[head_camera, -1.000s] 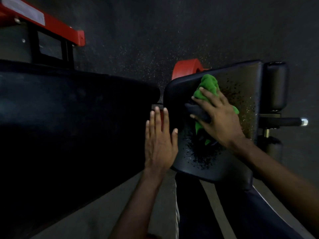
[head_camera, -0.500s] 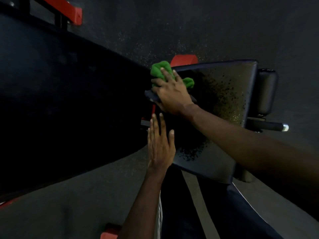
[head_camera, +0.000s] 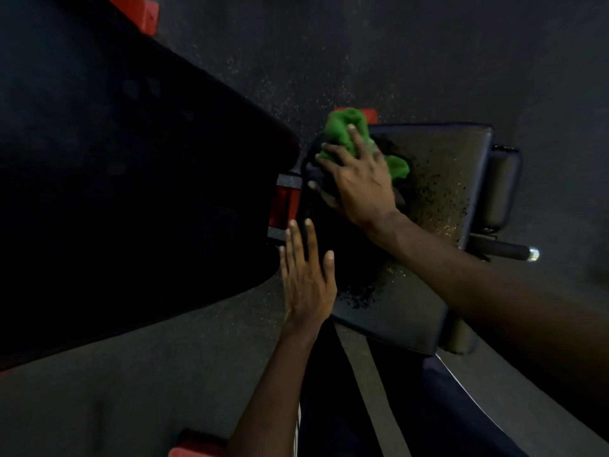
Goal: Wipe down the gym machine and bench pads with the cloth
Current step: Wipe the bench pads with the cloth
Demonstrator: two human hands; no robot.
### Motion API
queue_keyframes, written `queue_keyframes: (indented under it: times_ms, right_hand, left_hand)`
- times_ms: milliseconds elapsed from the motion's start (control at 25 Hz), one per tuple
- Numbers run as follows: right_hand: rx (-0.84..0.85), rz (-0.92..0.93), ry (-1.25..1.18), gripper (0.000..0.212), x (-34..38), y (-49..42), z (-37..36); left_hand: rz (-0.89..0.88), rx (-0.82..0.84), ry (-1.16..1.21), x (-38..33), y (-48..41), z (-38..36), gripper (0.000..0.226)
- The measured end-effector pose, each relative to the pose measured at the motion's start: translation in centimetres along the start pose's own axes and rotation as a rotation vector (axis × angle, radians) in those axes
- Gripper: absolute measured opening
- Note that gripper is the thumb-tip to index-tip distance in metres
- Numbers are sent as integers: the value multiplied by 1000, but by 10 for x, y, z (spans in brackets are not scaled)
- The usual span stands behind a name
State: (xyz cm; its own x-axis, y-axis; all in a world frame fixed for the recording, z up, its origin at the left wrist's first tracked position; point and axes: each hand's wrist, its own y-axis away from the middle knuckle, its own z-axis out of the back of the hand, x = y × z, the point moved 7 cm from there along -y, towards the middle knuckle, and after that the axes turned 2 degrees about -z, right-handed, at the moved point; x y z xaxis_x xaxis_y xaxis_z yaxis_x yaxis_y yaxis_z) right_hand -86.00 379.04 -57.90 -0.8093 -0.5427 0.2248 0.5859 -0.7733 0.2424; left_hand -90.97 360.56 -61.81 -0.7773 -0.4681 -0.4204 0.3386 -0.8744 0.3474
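- Head view: our right hand (head_camera: 359,186) lies flat on the green cloth (head_camera: 346,130). Its fingers are spread & straight, pressing rather than gripping.
- The cloth sits bunched at the far-left corner of the seat pad (head_camera: 445,166), partly over the edge.
- Our left hand (head_camera: 306,278) is slack too, fingers straight, holding nothing, at the pad's near-left edge. Contact w/ the pad: can't tell.
- Step in hand, we reckon: wiping that corner.
- To do it well, we keep palm pressure even and sweep in overlapping passes twd the speckles (head_camera: 438,192). Flattening the cloth would let more of it meet the pad.
- Hard to read:
  - The long back pad (head_camera: 131,192) at left is v. dark, so its surface condition is unclear.
  - The speckles may be spray or wear; can't say.
  - Our right forearm hides part of the seat pad.
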Motion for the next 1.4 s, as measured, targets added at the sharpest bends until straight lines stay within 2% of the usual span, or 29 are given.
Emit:
queue_keyframes:
  times_ms: [80,160,280,400,520,600,720,800,920,1040,1160,1240,1320,1400]
  right_hand:
    - [19,137,2,42,15,-10,-1]
    - [83,158,23,42,-1,-13,3]
    - [27,6,-43,54,-65,5,22]
    - [-180,-176,-149,38,-122,37,36]
    - [-261,-310,-167,40,-110,38,33]
    - [-220,-239,-145,42,-70,16,28]
    - [-18,13,-107,44,-12,-17,16]
    - [54,78,-64,42,-12,-28,16]
    - [33,-14,-91,46,-65,-24,28]
    - [-147,-176,-172,42,-137,11,46]
    - [-196,-283,-142,40,-147,26,44]
    - [-181,-224,-118,41,-119,6,39]
    - [-103,-59,-107,41,-84,-13,30]
    - [-35,2,-98,45,-82,-17,26]
  left_hand:
    - [4,5,-10,1,1,0,64]
    - [-13,4,-26,-1,1,0,64]
    - [-60,-1,-28,-7,-4,1,64]
    - [-66,-11,-24,-10,-8,1,65]
    - [-50,-41,-15,-10,-8,1,64]
    - [-46,-64,-18,-8,-8,2,64]
    - [-55,-81,-5,-10,-9,2,64]
    - [-53,-89,0,-11,-9,2,64]
    - [-53,-101,38,-18,-10,9,63]
    - [-156,-78,57,-47,-27,19,62]
    - [-283,-61,46,-80,-56,16,59]
    - [-292,-63,-12,-86,-67,8,58]
    - [-272,-73,-72,-83,-69,0,58]
    - [-274,-87,-92,-82,-69,-3,58]
